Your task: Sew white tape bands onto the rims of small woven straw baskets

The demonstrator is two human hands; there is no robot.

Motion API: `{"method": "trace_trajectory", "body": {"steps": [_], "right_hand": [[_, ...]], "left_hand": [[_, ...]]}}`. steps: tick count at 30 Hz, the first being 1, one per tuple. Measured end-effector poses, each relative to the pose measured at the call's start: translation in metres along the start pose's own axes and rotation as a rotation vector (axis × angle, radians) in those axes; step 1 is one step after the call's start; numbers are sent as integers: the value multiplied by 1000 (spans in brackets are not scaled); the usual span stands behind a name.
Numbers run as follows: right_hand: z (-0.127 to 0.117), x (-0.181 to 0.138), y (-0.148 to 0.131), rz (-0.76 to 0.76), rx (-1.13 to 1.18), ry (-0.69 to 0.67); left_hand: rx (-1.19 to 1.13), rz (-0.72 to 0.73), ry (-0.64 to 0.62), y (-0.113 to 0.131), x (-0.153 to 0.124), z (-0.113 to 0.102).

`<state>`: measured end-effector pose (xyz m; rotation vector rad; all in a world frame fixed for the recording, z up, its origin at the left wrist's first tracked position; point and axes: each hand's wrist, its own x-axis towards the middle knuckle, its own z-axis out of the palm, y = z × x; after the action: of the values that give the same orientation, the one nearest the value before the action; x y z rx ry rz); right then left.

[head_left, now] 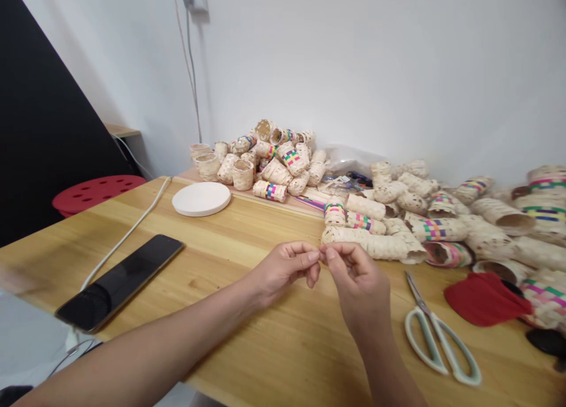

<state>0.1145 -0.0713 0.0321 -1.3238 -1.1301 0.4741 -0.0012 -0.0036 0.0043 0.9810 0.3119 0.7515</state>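
Note:
My left hand [289, 268] and my right hand [357, 283] meet above the middle of the wooden table [221, 330]. Thumb and forefinger are pinched together on each, and the fingertips nearly touch. Whatever lies between them is too small or hidden to make out. Just behind my hands rests a long pale woven tube [365, 242]. To the right of my right hand lies a pair of scissors [435, 330] with pale green and white handles, its blades pointing away from me.
Many small woven baskets [276, 171] are heaped along the wall, some with coloured bands. A white round disc [201, 199], a black phone [119, 282] and a white cable [128, 230] lie at left. Red cloth [484, 299] is at right. A red stool [97, 191] stands beyond the table's left edge.

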Motion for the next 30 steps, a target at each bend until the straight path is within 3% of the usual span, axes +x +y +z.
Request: {"method": "trace_trajectory", "body": {"steps": [30], "right_hand": [[0, 1, 4, -13, 15, -9]], "left_hand": [[8, -11, 32, 1, -1, 2]]}}
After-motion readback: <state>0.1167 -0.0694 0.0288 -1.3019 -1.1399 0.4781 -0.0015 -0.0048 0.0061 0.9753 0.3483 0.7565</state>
